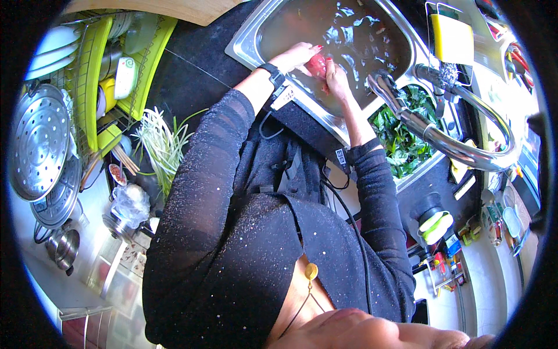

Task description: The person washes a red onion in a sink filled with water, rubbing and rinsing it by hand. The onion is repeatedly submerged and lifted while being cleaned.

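Note:
A red, wet piece of food (316, 66), seemingly raw meat, is between my two hands over the large basin of a stainless steel sink (244, 46). My left hand (297, 57) grips it from the left, with a dark band on that wrist. On its other side, my right hand (337, 81) pinches it between thumb and fingers. Cloudy water (301, 22) fills the basin around and below my hands. I cannot tell how much of the piece lies under the water.
The chrome faucet (418, 124) arches right of my right forearm. Green leaves (403, 139) fill the smaller basin. A yellow-and-white sponge (453, 39) hangs in a wire holder. Pale-stemmed greens (159, 139) lie on the dark counter beside a green dish rack (93, 83).

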Demonstrator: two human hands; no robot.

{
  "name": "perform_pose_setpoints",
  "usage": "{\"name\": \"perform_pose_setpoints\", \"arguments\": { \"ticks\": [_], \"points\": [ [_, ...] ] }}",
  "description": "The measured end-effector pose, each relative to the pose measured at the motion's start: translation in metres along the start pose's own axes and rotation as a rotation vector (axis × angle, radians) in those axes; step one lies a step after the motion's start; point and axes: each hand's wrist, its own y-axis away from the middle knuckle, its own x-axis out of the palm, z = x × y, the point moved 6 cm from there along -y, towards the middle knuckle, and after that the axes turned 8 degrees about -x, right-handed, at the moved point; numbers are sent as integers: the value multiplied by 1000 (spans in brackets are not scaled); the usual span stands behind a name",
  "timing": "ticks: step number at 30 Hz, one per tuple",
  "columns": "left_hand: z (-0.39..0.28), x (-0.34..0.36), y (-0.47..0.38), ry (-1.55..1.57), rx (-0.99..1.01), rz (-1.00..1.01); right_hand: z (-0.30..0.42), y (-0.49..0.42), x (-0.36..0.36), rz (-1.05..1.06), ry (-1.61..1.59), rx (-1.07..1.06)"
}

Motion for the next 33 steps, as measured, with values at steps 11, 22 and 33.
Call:
{"name": "perform_pose_setpoints", "arguments": {
  "ticks": [11, 22, 33],
  "points": [
    [3, 16, 15, 246, 91, 252, -20, 0, -12, -44, -354, 133],
    [1, 14, 22, 226, 91, 187, -20, 0, -4, -53, -401, 138],
    [7, 18, 22, 131, 49, 82, -23, -1, -1, -68, -289, 114]
  ]
}}
